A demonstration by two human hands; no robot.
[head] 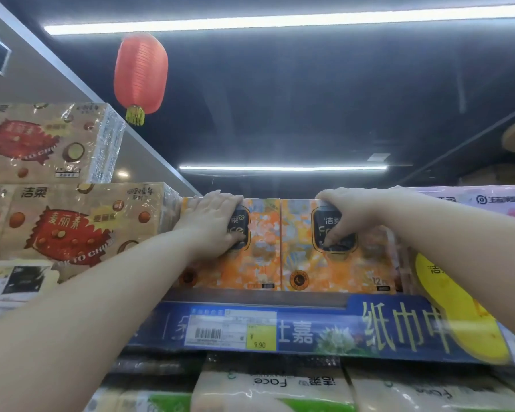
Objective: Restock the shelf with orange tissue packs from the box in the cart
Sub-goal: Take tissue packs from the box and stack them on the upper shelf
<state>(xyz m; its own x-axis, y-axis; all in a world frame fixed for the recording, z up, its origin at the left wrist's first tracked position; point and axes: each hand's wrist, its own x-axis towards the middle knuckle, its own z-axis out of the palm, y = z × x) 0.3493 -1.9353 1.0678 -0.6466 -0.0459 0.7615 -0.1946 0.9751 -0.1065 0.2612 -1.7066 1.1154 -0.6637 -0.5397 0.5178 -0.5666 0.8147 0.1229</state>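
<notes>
— What do we face up here?
— A top shelf with a blue printed front strip point(250, 297). Tan plastic-wrapped packs with red bursts point(72, 221) are stacked at its left end.
— And our goods?
— At the front edge, the left orange flowered tissue pack point(259, 251) and the right orange flowered tissue pack point(354, 263) stand upright, touching.
— Our hands?
— Our left hand point(217, 221) grips the left one's top, fingers curled over, thumb in front. Our right hand point(348, 215) does likewise, thumb on the dark label.
— Anything smaller?
— A yellow price tag point(260, 337) on the strip.
</notes>
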